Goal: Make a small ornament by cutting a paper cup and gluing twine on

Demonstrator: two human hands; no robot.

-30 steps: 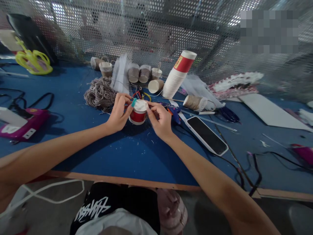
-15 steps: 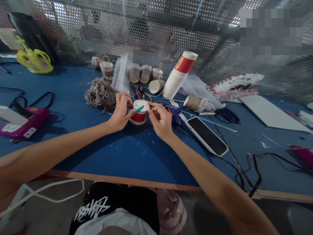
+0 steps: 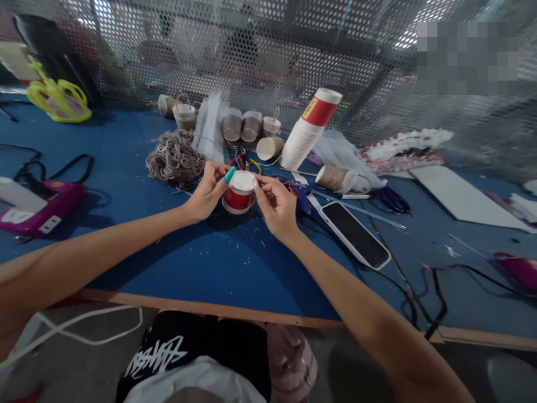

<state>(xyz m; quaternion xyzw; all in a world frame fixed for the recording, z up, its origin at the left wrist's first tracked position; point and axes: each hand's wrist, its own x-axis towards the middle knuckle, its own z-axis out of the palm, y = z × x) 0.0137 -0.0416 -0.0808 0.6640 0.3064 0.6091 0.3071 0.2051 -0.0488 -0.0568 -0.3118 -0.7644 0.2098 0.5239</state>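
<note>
A short red-and-white paper cup (image 3: 238,200) stands on the blue tabletop between my hands, its round white top facing up. My left hand (image 3: 207,192) is closed at the cup's upper left side, with a teal cover on the thumb near the rim. On the other side, my right hand (image 3: 277,207) pinches the rim between thumb and fingers. The fingertips behind the cup are partly hidden. Just behind it lie scissors with red and yellow handles (image 3: 253,164). A bundle of grey cord (image 3: 176,162) is left of the cup.
A leaning stack of paper cups (image 3: 305,134), several cord-wrapped cups (image 3: 232,125) and white mesh (image 3: 210,129) line the back. Right of my hands are a blue glue gun (image 3: 302,198) and a white-framed phone (image 3: 356,234). A purple power strip (image 3: 59,207) sits left. Perforated metal (image 3: 188,50) stands behind.
My left thumb has lifted from across the cup's top to its left edge and now points more upward. The right hand stays at the rim.
</note>
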